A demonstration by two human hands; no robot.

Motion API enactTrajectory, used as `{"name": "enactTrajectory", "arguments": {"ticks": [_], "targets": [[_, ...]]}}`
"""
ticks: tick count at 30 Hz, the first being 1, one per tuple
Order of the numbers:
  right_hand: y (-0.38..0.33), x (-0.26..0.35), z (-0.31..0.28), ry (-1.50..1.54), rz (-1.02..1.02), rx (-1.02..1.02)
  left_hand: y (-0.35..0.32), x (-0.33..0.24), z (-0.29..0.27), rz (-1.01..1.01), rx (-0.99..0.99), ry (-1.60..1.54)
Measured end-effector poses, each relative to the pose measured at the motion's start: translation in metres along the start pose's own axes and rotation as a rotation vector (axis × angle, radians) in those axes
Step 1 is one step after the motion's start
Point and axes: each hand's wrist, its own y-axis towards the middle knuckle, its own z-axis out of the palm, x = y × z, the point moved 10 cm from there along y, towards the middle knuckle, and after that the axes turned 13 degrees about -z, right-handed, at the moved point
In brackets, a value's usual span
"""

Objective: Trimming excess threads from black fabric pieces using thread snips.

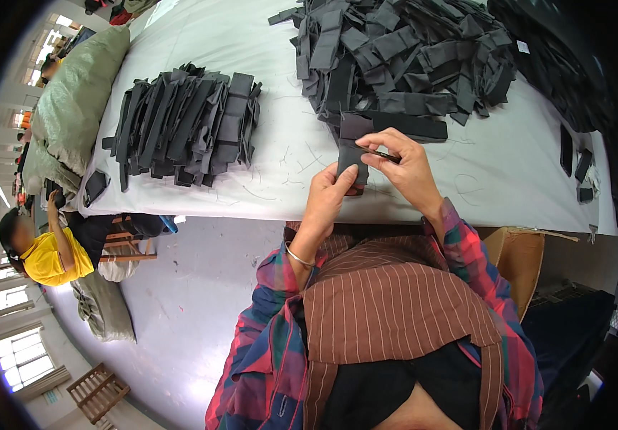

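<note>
A dark grey fabric strip [350, 156] lies near the table's front edge, its lower end pinched between the thumb and fingers of my left hand [327, 201]. In my right hand [408, 172] is a small, slender dark tool [382, 154], like thread snips or tweezers; its exact kind is hard to make out. The tool's tip is at the strip's right edge. Just beyond my hands rises a loose heap of similar dark strips [402, 61]. To the left, more strips stand in a tighter stacked row [180, 129].
The white-covered table [287, 183] carries loose threads. A large pale sack [83, 100] leans at its left edge, near a seated person in a yellow top [55, 251]. Black material [574, 57] hangs along the right side. A cardboard box [520, 261] stands beneath the table's front.
</note>
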Motion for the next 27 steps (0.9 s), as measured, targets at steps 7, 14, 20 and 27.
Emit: {"name": "enactTrajectory", "arguments": {"ticks": [7,14,20,27], "targets": [[-0.001,-0.012,0.017,-0.165,0.04,0.104,0.007,0.007,0.0,0.038,0.064,-0.01],[-0.009,-0.041,0.016,0.099,0.288,0.071,0.007,0.005,0.004,-0.075,0.159,-0.228],[-0.004,0.011,-0.007,-0.358,-0.068,0.073,0.007,0.001,-0.002,-0.046,0.127,-0.284],[-0.016,0.034,-0.013,-0.659,-0.26,0.201,0.014,0.008,-0.007,-0.082,0.098,-0.281]]}}
